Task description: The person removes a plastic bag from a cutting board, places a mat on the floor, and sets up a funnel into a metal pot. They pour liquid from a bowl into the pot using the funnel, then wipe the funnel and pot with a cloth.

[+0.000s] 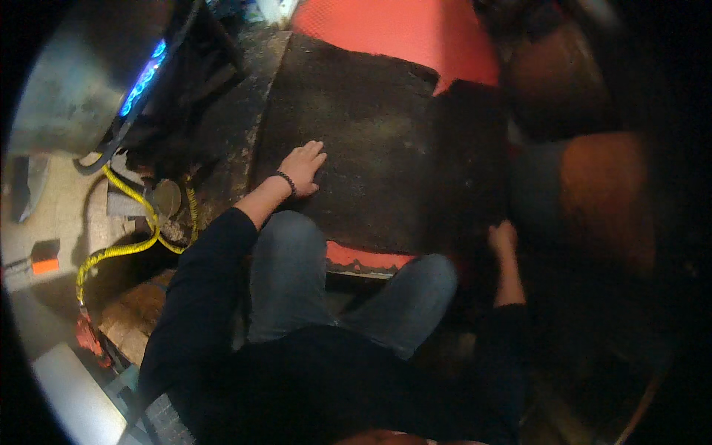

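A dark, stained sheet (pixel 356 139), its material unclear, lies across the work surface before my knees. Red textured sheeting (pixel 384 28) shows past its ragged far edge, and a red strip (pixel 367 256) shows along the near edge. My left hand (pixel 301 168), with a dark beaded bracelet at the wrist, rests palm down on the left part of the dark sheet, fingers a little apart and holding nothing. At the sheet's right side, in shadow, is my right hand (pixel 503 238) with its fingers curled. Whether it grips the sheet's edge is too dark to tell.
A yellow coiled air hose (pixel 119 251) loops down at the left to a red-handled tool (pixel 92 339). Blue-violet lights (pixel 143 78) glow at the upper left beside a dark cable (pixel 119 136). Brown and orange shapes (pixel 606 194), blurred, stand at the right.
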### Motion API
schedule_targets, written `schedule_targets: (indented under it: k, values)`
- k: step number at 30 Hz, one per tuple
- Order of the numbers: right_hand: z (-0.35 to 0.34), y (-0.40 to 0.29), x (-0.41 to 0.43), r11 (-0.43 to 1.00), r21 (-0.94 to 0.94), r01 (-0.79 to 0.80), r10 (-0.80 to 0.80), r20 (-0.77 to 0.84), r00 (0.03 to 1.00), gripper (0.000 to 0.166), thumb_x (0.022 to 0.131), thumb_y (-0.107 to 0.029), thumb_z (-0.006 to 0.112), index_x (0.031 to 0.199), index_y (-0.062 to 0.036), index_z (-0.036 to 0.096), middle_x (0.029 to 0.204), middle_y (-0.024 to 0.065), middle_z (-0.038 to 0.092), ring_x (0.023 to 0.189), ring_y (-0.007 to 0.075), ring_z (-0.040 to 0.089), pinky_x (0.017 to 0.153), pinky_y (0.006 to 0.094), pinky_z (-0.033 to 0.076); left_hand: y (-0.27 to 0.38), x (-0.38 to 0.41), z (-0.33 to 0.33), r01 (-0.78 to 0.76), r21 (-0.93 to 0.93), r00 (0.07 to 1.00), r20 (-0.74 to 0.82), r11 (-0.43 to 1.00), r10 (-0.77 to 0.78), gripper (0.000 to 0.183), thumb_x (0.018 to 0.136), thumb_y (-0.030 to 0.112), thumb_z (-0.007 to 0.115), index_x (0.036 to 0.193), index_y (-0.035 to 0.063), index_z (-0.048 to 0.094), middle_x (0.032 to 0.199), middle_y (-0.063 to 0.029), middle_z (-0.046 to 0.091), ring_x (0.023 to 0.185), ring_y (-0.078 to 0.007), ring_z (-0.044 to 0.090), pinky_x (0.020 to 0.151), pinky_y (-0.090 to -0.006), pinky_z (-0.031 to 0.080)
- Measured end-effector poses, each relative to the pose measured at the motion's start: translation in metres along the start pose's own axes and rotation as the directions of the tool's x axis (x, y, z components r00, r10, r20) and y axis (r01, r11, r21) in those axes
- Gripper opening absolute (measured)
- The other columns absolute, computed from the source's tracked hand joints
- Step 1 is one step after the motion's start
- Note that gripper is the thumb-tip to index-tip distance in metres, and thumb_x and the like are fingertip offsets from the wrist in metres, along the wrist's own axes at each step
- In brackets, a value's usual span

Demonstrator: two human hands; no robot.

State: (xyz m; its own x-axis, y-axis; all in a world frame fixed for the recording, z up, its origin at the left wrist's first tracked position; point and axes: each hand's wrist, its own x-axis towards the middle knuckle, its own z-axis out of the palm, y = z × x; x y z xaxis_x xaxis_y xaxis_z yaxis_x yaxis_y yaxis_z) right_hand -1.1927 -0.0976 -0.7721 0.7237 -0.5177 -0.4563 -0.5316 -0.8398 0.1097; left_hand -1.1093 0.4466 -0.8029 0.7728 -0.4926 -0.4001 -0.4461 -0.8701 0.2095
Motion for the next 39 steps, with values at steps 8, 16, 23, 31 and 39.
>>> schedule_targets:
  k: [8, 16, 23, 31, 39]
  values:
    - [0.039, 0.024, 0.036, 0.990, -0.014, 0.140, -0.139, 0.043, 0.989, 0.033, 0.090, -0.025, 0.063, 0.110, 0.0011, 0.066, 0.124, 0.0229, 0.060, 0.114, 0.0383, 0.058, 0.095, 0.0447, 0.048, -0.009, -0.006, 0.006, -0.031, -0.043, 0.998, -0.053, 0.999, 0.029, 0.079, 0.072, 0.021, 0.079, 0.140, 0.0028, 0.044, 0.155, -0.0174, 0.029, 0.145, -0.0328, 0.027, 0.117, -0.0428, 0.027]
    - [0.009, -0.010, 0.040, 0.909, -0.280, 0.308, -0.232, 0.275, 0.933, 0.040, 0.086, -0.037, 0.066, 0.109, -0.0051, 0.070, 0.118, 0.0150, 0.067, 0.110, 0.0340, 0.063, 0.090, 0.0470, 0.051, -0.021, -0.006, 0.001, -0.023, -0.062, 1.000, -0.014, 0.998, 0.023, 0.075, 0.070, 0.010, 0.077, 0.138, 0.0048, 0.047, 0.155, -0.0147, 0.032, 0.142, -0.0321, 0.031, 0.114, -0.0418, 0.033]
    - [0.009, 0.004, 0.025, 0.671, -0.593, 0.445, -0.292, 0.340, 0.894, 0.027, 0.083, -0.023, 0.063, 0.105, -0.0113, 0.074, 0.112, 0.0115, 0.070, 0.104, 0.0292, 0.067, 0.086, 0.0454, 0.051, -0.016, 0.007, -0.002, -0.011, -0.003, 0.999, 0.030, 1.000, 0.011, 0.080, 0.072, 0.012, 0.078, 0.143, 0.0049, 0.042, 0.158, -0.0106, 0.027, 0.146, -0.0279, 0.025, 0.117, -0.0419, 0.029]
    - [0.059, 0.019, 0.038, 0.717, -0.587, 0.376, -0.333, 0.186, 0.925, 0.022, 0.086, -0.021, 0.059, 0.100, -0.0137, 0.075, 0.106, 0.0081, 0.072, 0.098, 0.0287, 0.068, 0.084, 0.0511, 0.050, -0.021, 0.005, 0.001, -0.056, 0.015, 0.998, 0.039, 0.998, 0.055, 0.079, 0.071, 0.012, 0.079, 0.141, 0.0038, 0.044, 0.158, -0.0128, 0.027, 0.146, -0.0297, 0.025, 0.115, -0.0423, 0.031]
    - [0.037, -0.028, 0.013, 0.738, -0.605, 0.297, -0.266, 0.142, 0.953, 0.041, 0.086, -0.024, 0.061, 0.125, -0.0108, 0.062, 0.130, 0.0143, 0.059, 0.123, 0.0337, 0.052, 0.092, 0.0510, 0.046, -0.011, -0.003, -0.016, -0.035, 0.191, 0.999, 0.040, 0.981, 0.027, 0.082, 0.072, 0.023, 0.081, 0.143, 0.0054, 0.042, 0.159, -0.0167, 0.023, 0.147, -0.0335, 0.020, 0.114, -0.0521, 0.028]
